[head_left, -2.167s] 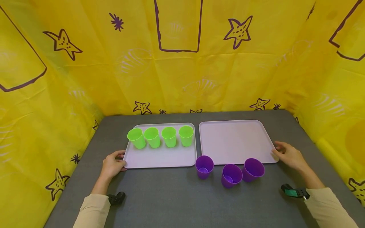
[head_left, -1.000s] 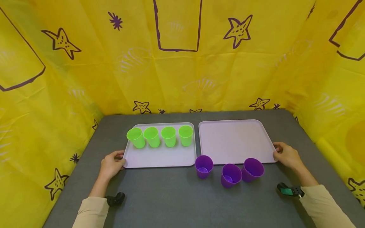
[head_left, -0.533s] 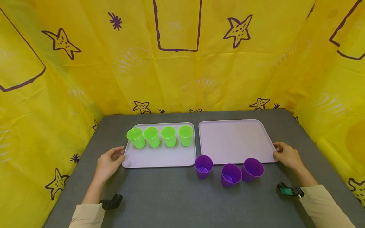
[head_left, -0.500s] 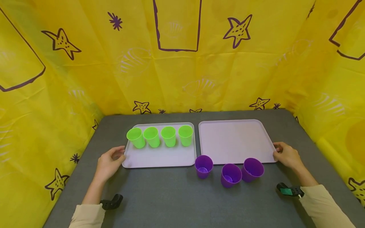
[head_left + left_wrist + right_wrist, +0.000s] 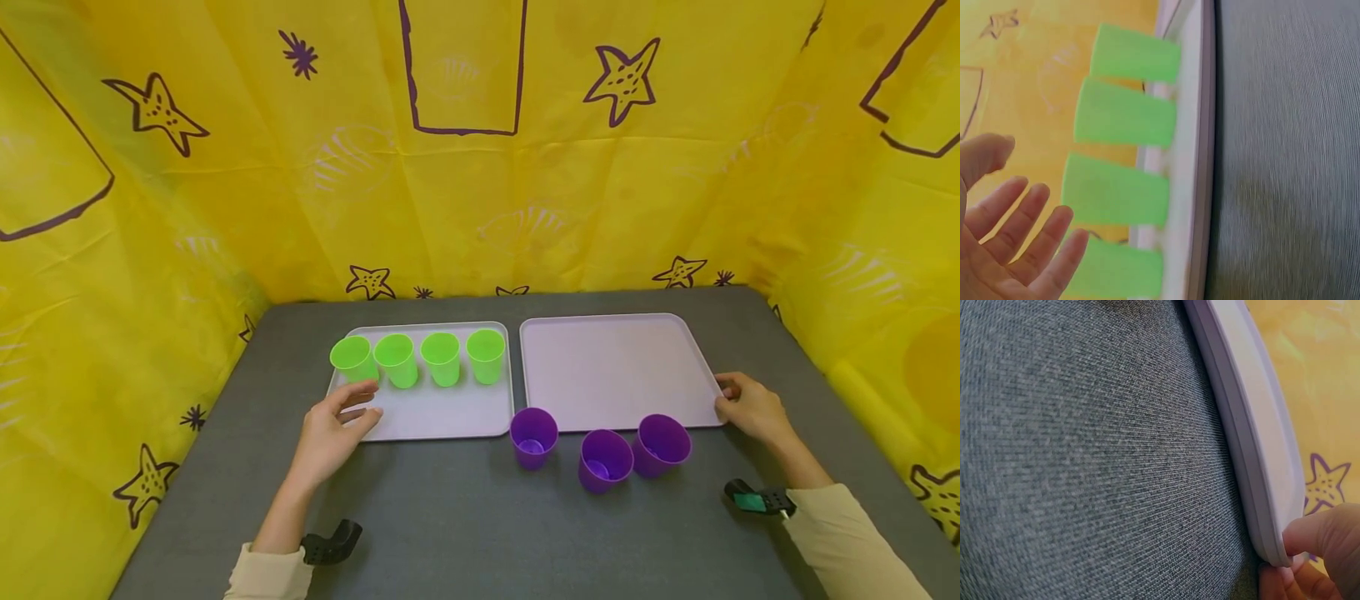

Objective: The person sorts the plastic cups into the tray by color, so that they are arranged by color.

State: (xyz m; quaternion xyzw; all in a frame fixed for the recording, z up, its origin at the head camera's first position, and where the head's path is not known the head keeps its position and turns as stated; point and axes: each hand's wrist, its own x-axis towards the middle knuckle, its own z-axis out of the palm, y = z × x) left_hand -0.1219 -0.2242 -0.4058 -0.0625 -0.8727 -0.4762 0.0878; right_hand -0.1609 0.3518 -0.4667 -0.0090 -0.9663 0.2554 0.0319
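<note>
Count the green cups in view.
4, all in a row on the left tray: leftmost cup, second cup, third cup, rightmost cup. None appears hidden.

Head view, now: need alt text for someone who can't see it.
A person's left hand hovers over the near left corner of the left tray, which holds four green cups in a row; the right hand grips the right tray at its near right corner. Three purple cups stand in front on the gray table; yellow cloth behind.
</note>
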